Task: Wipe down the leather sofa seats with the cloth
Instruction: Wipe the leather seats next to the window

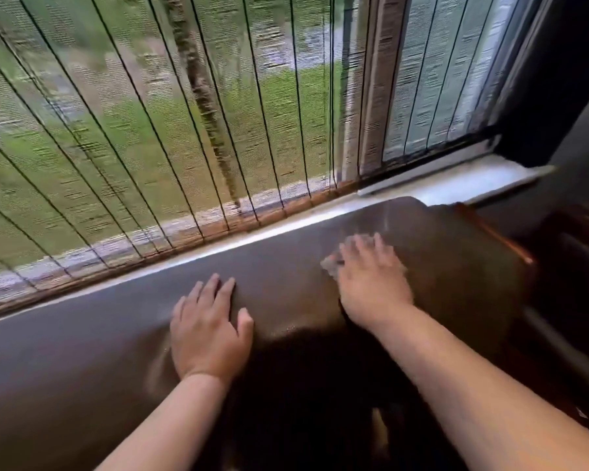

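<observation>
On top of the sofa's back, at roughly five o'clock in the view, the right hand (371,277) lies flat with its fingers spread, pressing the cloth (332,265) against the leather; the hand is blurred, and only a pale edge of the cloth peeks out at its nine o'clock side. Toward seven o'clock from it, well apart, the left hand (210,326) rests open on the same brown surface, fingers straight and holding nothing, seemingly as a brace.

The cloth looks thin, soft and light, so it should bunch or slip out unless the palm keeps weight on it; pinning it under a flat hand, or gathering a fold under the fingers, seems the safest hold. The leather sofa (82,334) looks smooth and faintly glossy, likely slick under a damp cloth yet firm enough to take pressure.

Beyond the hands, at twelve o'clock, a white window sill (456,185) runs just behind the sofa back, with a woven blind (150,113) hanging over the window. At three o'clock dark wooden furniture (558,266) sits beside the sofa's end.
</observation>
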